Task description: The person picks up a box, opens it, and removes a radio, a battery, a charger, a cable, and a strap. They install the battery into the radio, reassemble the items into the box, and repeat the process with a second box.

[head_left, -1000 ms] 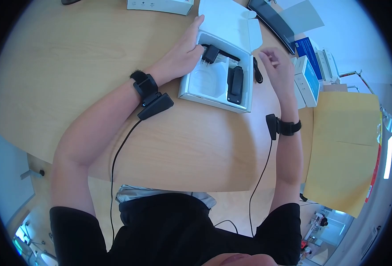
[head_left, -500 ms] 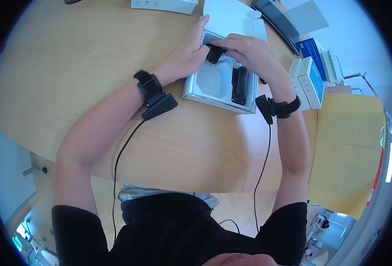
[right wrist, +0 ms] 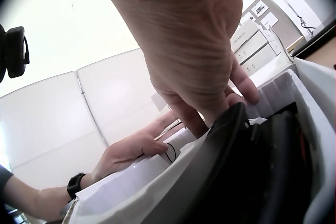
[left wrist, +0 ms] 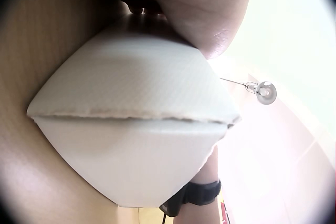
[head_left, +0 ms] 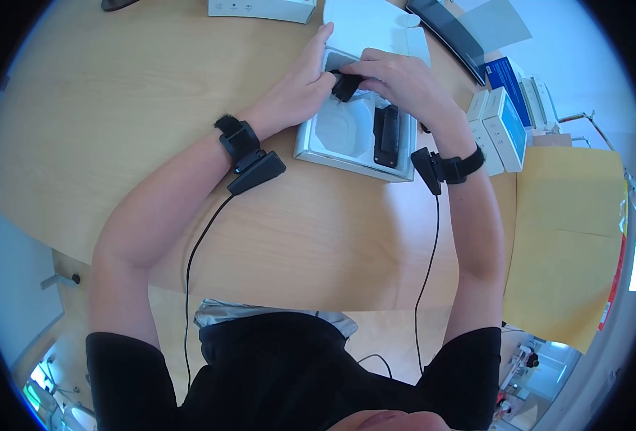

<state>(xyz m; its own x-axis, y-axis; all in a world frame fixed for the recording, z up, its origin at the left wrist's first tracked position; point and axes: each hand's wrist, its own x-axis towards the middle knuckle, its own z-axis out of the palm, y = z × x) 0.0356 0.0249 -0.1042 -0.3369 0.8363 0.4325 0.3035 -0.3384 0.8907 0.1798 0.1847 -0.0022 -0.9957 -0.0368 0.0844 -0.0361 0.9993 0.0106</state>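
An open white cardboard box stands on the table with its lid raised at the back. My left hand grips its left wall, the thumb over the rim; in the left wrist view that hand lies against the box side. Inside the box, at the back, is a black power adapter. My right hand reaches in over the right wall and pinches it, the fingertips partly hidden. A long black device lies in the right compartment, below my right wrist. The white tray's left hollow holds nothing.
Another white box lies at the table's far edge. To the right are stacked white boxes, a blue box and a large yellow sheet. A dark screen stands behind the lid. Cables trail from both wrist cameras.
My right hand has come from beside the box, over its right wall, to the adapter. The adapter has tilted slightly. My left hand has stayed on the box's left wall.
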